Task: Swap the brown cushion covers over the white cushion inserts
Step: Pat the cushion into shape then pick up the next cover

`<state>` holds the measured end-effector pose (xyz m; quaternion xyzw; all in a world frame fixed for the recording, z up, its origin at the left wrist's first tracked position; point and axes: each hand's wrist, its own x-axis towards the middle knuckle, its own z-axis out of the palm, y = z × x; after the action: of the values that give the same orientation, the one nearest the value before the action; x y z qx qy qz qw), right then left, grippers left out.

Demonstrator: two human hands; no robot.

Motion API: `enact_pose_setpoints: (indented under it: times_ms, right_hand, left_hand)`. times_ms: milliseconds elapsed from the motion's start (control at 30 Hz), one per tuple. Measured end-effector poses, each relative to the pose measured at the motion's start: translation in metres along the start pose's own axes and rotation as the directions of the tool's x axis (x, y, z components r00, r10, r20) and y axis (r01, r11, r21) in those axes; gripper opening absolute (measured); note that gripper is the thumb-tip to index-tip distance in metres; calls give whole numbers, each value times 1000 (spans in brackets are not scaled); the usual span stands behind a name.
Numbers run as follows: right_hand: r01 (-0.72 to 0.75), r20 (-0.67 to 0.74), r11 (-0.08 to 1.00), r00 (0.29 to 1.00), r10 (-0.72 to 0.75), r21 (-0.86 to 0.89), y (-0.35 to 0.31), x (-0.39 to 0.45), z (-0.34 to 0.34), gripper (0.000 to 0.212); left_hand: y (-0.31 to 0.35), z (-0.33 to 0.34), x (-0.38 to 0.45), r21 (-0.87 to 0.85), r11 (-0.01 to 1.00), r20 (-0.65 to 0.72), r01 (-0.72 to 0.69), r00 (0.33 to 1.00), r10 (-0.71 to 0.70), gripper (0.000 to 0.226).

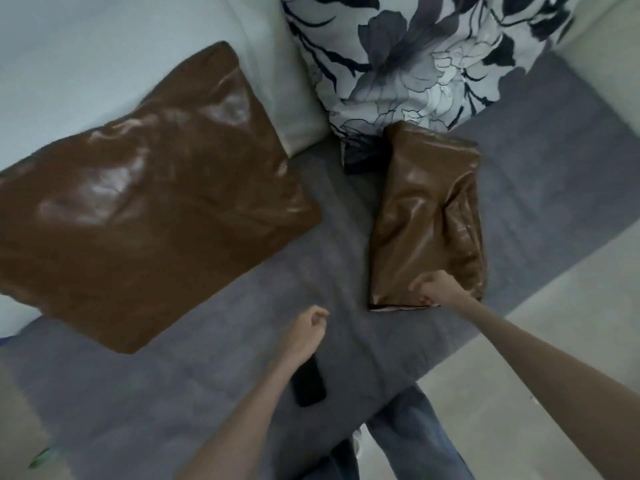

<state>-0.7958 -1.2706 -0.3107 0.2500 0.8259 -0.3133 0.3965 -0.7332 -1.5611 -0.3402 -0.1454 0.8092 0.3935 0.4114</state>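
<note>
Head view, looking down at a sofa w/ a grey seat throw (242, 341) running diagonally lower left to upper right.

Big brown cushion (145, 195), shiny leather-look cover, fills the left-centre of frame; upper corner leans on the pale sofa back (86, 46), lower part lies on the grey throw. Blurred, so zip/opening can't be made out.

Smaller brown cushion (426, 216) lies right of centre on the throw, long side running up-down in frame, top end touching a white floral cushion (415, 57) w/ dark blue-black flower print at top centre. At its bottom edge a thin pale strip shows, prob. the white insert (391, 308) peeking out of the cover.

Right hand (433, 289) is at the lower edge of the smaller cushion, fingers curled down onto the cover near its bottom right corner; looks like it grips the cover there, arm reaching in from lower right.

Left hand (304, 334) hovers over the throw, centre-bottom, apart from both brown cushions, fingers loosely curled, holding nothing.

Black phone (308, 386) lies on the throw just below the left wrist. Person's blue jeans (408, 441) show at bottom centre, pale floor (519, 393) lower right.
</note>
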Motion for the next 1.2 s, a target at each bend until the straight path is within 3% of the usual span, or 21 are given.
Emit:
enact_pose_setpoints:
  times_ms: [167,367,500,700,867,933,1033,1133,1200]
  right_hand:
    - [-28,-144,970,988,64,240,39,41,-67,25]
    - [-25,-123,974,991,54,227,71,81,-116,23]
    - [-56,-147,925,982,119,376,82,122,-139,19]
    - [-93,-134,885,976,172,456,100,188,-145,75]
    - [-259,-16,853,954,298,453,118,211,-121,105]
    - [-259,38,856,962,271,447,122,206,-119,101]
    - [-184,27,817,979,202,546,123,185,-129,73]
    - [-40,-97,705,983,153,708,129,143,-149,29]
    - [15,-138,599,977,161,801,134,103,-166,24]
  left_hand:
    - [73,25,61,-110,992,-47,-67,997,62,17]
    - [141,57,121,-214,976,-98,-37,995,16,26]
    - [169,69,159,-258,966,-127,16,991,-51,44]
    - [191,81,222,-278,959,-223,60,967,-126,76]
    - [203,95,241,-325,938,-202,124,959,-197,68]
    - [206,95,234,-298,942,-196,156,956,-220,58]
    - [211,88,213,-282,951,-205,129,960,-191,50]
    - [227,78,185,-345,938,-262,43,955,-141,33]
    - [248,69,166,-377,926,-276,-12,956,-100,34]
